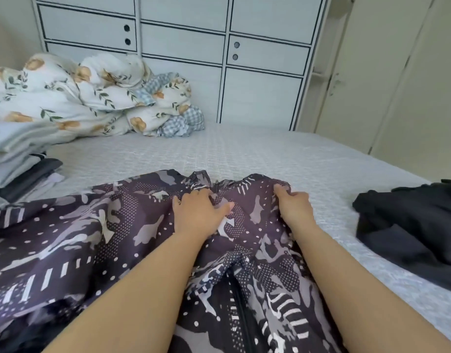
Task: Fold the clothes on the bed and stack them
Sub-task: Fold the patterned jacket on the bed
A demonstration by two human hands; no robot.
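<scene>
Several folded garments are sitting in a stack (18, 161) at the far left edge of the bed (244, 154), with a floral duvet (79, 95) bunched behind it. Centre: a dark patterned zip-front jacket (66, 238) is lying spread across the near part of the bed, zipper (241, 309) running toward the person. Left hand (200, 215) is pressing on the fabric beside the zipper top, fingers bent onto the cloth. Right hand (294, 207) is pinching the collar-side edge, fingers curled round it. Judgement: thin, light, soft shell fabric, probably slippery, so likely sliding and creasing rather than holding a fold; the stiffer zipper line and seams look like the best places to grip. Far right: a black garment (412, 225) is lying crumpled, apparently not yet folded.
</scene>
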